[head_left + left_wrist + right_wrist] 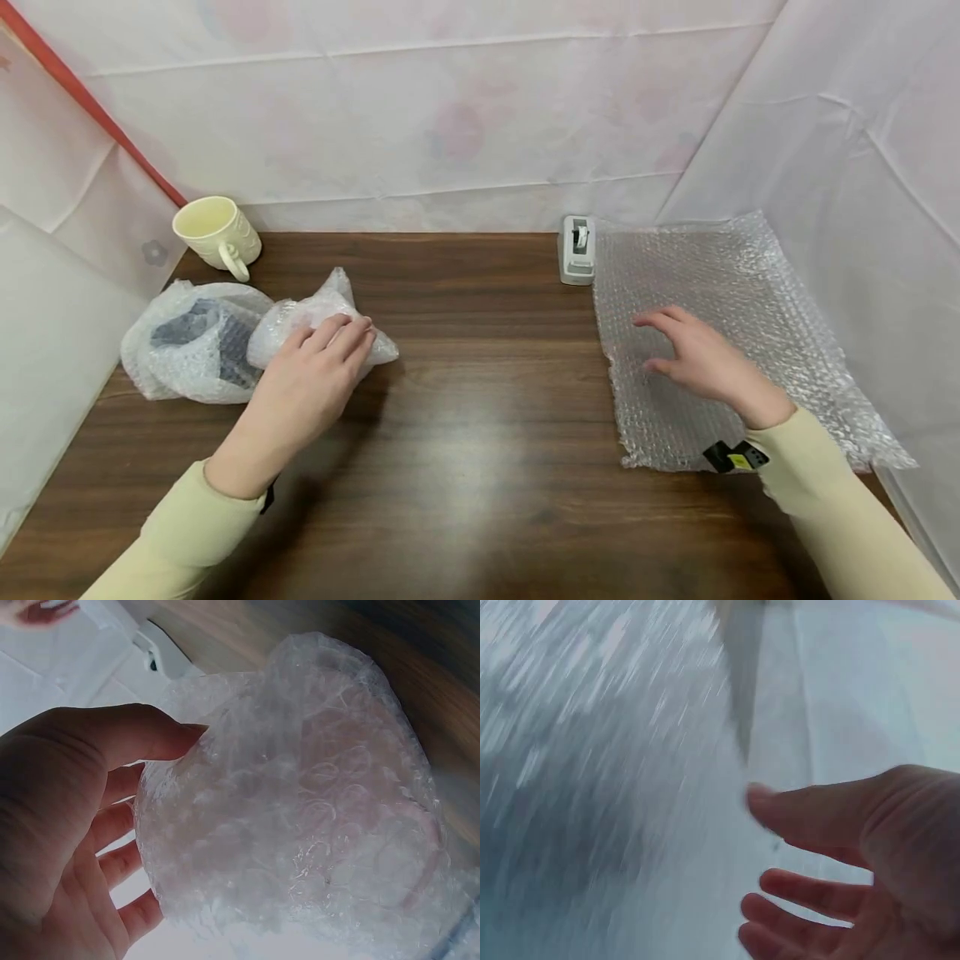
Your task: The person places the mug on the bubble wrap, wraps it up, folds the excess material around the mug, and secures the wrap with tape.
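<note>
My left hand (313, 375) holds a bubble-wrapped pinkish object (300, 321) at the left of the table. In the left wrist view the thumb lies over one end of this bundle (292, 802) and the fingers pass behind it. A faint pink loop, like a handle, shows through the wrap. Touching its left side is another bubble-wrapped bundle (191, 337) with something dark inside. Over the sheet of bubble wrap (697, 275) at the right hovers my right hand (705, 358), thumb and fingers apart, holding nothing.
A cream mug (212, 229) stands in the back left corner, behind the wrapped bundles. At the table's back edge, beside the bubble wrap, is a white tape dispenser (577, 258). Pale curtains (450, 125) hang behind and along both sides of the brown wooden table (465, 467).
</note>
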`<action>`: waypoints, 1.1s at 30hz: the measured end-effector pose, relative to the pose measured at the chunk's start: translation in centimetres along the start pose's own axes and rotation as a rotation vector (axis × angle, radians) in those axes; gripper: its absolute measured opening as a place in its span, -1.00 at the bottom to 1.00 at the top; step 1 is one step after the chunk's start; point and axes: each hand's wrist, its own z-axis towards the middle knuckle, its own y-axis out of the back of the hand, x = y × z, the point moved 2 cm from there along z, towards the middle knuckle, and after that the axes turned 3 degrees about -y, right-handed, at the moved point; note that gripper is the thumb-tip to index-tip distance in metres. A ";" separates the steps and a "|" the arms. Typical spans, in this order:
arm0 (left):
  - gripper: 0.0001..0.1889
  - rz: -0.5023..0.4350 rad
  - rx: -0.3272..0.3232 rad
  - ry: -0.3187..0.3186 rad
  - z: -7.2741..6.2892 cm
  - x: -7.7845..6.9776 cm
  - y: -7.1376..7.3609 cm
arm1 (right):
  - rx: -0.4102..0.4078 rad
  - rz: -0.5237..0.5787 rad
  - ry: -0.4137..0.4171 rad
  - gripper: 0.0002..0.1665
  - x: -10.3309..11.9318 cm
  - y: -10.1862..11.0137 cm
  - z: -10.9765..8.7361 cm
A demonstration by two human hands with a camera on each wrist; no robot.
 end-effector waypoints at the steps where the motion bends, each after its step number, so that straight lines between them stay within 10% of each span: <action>1: -0.62 0.001 -0.001 0.004 -0.1 0.2 0.0 | 0.025 -0.011 0.002 -0.24 -0.8 0.0 -0.3; 14: -0.57 -0.032 0.034 0.041 -1.2 2.2 -0.4 | 0.309 -0.059 -0.160 0.12 -7.9 -0.4 -3.9; 33: -0.50 -0.035 0.047 0.070 -1.1 2.2 -0.4 | 0.439 -0.059 -0.035 -0.01 -0.1 -2.6 -2.8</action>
